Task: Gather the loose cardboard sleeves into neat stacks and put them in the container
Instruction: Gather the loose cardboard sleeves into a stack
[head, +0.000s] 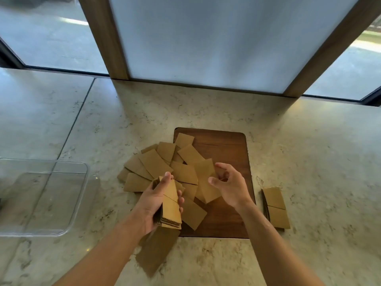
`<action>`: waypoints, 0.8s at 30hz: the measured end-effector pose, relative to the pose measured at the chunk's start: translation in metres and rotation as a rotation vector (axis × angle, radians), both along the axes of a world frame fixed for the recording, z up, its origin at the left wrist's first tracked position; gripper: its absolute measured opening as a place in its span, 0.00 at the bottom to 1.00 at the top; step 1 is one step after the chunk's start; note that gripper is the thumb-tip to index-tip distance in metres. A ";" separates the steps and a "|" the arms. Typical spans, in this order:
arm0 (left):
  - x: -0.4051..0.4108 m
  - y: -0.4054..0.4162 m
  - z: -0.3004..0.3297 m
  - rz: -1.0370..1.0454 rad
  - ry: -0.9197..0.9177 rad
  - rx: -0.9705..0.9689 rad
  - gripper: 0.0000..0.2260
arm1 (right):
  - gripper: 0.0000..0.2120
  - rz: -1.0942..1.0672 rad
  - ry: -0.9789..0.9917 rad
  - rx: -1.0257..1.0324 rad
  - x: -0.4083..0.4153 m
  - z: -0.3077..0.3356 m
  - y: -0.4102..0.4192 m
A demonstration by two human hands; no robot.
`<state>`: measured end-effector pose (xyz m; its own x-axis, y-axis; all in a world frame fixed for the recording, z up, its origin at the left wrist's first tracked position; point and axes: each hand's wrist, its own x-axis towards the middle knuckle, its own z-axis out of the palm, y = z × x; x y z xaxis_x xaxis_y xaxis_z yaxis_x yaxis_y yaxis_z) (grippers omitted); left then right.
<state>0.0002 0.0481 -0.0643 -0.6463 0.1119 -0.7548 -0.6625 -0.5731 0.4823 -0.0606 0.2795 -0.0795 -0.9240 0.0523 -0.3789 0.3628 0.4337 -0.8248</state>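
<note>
I am seeing the left hand (156, 201) clamping its fingers around a squared stack of sleeves (170, 205) at the near left corner of the wooden board (226, 145). The right hand (227, 182) is hovering over the board with fingers curled apart, gripping nothing, above the loose sleeves (165, 162) fanning over the board's left edge. A finished stack (276, 207) is lying just right of the board, and the clear container (41, 195) is sitting well to its left.

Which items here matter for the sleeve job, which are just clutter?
Job: stack in left hand; loose sleeves; finished stack on counter; clear container; right hand, empty.
Bystanders: wooden board; window frame.
</note>
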 end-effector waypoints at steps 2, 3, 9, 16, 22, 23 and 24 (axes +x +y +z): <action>-0.003 -0.003 0.003 -0.029 -0.018 0.023 0.34 | 0.10 0.012 -0.040 -0.259 0.000 0.011 -0.011; -0.004 -0.003 0.005 -0.049 -0.010 0.036 0.36 | 0.09 0.027 -0.089 -0.344 0.000 0.019 -0.017; -0.003 -0.024 0.016 -0.232 -0.067 0.238 0.43 | 0.12 0.693 -0.094 -0.119 -0.005 0.054 -0.049; 0.011 -0.043 0.016 -0.128 0.092 0.140 0.18 | 0.34 0.492 0.016 -0.034 -0.005 0.052 -0.073; 0.018 -0.041 0.008 -0.040 0.101 0.041 0.30 | 0.11 0.255 -0.131 -0.168 0.018 0.035 -0.096; 0.020 -0.041 0.009 -0.047 0.089 0.046 0.29 | 0.10 0.255 -0.100 -0.173 0.023 0.033 -0.104; 0.021 -0.043 0.008 -0.056 0.078 0.049 0.27 | 0.10 0.268 -0.080 -0.200 0.029 0.031 -0.112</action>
<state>0.0216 0.0055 -0.0558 -0.6949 0.1851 -0.6948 -0.6555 -0.5602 0.5064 -0.0319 0.1675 -0.0488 -0.8619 -0.2707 -0.4288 0.3247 0.3550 -0.8767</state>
